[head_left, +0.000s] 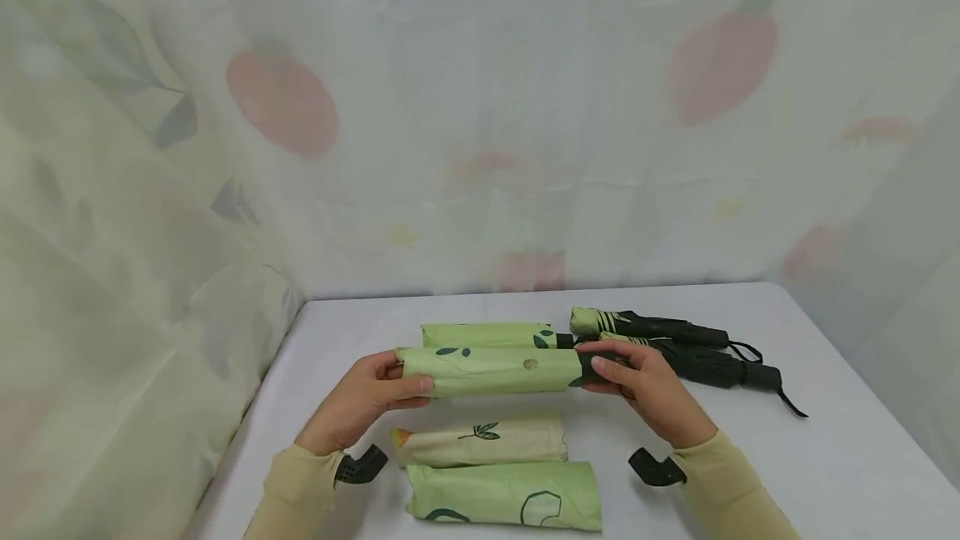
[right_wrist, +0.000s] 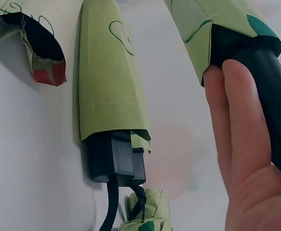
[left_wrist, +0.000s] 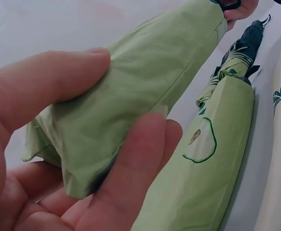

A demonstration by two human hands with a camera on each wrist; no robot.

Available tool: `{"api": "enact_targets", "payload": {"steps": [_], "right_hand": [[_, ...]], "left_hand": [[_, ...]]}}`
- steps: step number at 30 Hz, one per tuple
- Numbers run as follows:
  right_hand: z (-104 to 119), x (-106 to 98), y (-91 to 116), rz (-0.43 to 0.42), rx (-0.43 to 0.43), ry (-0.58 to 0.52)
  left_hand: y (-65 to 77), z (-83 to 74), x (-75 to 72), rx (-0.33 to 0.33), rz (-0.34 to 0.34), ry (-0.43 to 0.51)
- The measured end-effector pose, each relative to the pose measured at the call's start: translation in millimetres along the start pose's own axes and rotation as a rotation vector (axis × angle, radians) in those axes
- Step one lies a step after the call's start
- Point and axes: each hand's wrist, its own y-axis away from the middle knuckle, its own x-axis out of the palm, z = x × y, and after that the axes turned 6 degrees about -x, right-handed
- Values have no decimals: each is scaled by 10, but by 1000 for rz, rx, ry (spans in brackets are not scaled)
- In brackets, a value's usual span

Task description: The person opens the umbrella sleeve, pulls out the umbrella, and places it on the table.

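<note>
A folded umbrella in a light green sleeve (head_left: 487,372) is held level above the table between both hands. My left hand (head_left: 362,397) pinches the sleeve's left end, thumb on one side and fingers on the other. At the opposite end, my right hand (head_left: 651,383) holds the black handle (right_wrist: 270,91), which sticks out of the sleeve's mouth. Behind it lies another green-sleeved umbrella (head_left: 480,335), whose black handle and strap show in the right wrist view. Nearer the body are a cream sleeve (head_left: 517,443) with a leaf print and a green sleeve (head_left: 487,494).
Two unsleeved umbrellas (head_left: 675,329), mostly black with green striped ends, lie at the back right of the white table (head_left: 832,457). A black wrist strap (head_left: 793,404) trails from the nearer one. Printed curtains (head_left: 525,148) hang behind and beside the table.
</note>
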Motion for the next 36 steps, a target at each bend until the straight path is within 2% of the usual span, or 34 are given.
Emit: {"api": "enact_targets", "payload": {"steps": [11, 24, 36], "right_hand": [[29, -58, 23, -69, 27, -39], [95, -116, 27, -64, 15, -15], [109, -182, 39, -71, 8, -33]], "left_hand": [[-4, 25, -15, -5, -25, 0], [1, 40, -44, 1, -38, -13], [19, 43, -145, 31, -39, -47]]}}
